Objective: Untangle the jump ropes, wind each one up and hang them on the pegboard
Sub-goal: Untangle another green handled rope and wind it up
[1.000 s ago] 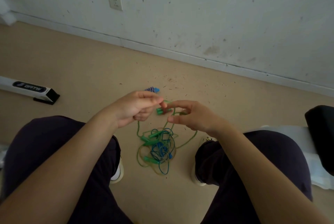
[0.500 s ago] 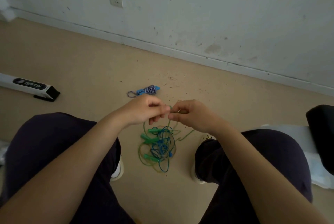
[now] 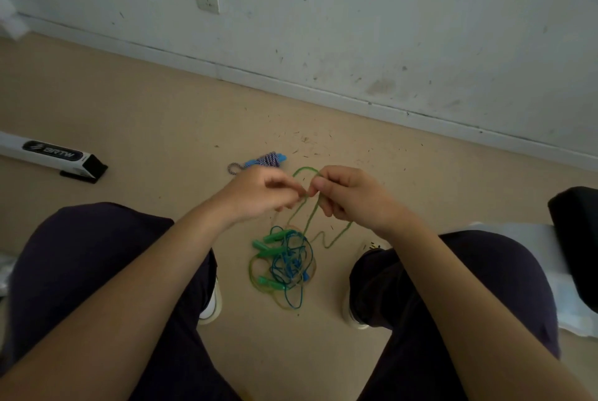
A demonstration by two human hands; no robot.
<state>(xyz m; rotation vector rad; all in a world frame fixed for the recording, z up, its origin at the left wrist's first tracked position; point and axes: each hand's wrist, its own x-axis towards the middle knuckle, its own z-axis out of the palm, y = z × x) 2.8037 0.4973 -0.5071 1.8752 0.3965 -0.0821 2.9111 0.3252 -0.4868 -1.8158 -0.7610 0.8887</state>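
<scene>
- Left hand (image 3: pixel 259 195) and right hand (image 3: pixel 348 195): fingertips together above the floor (image 3: pixel 161 116), each pinching the green rope (image 3: pixel 310 216)
- Green rope: loop arches over the fingertips; two strands hang down to the tangle (image 3: pixel 284 264)
- Tangle: green and blue ropes with green handles, on the floor between the feet
- Wound striped rope (image 3: pixel 263 161): on the floor beyond the left hand

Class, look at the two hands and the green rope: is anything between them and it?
Nothing visible. The left hand and right hand already pinch the green rope; its lower end runs into the tangle with the blue rope.
</scene>
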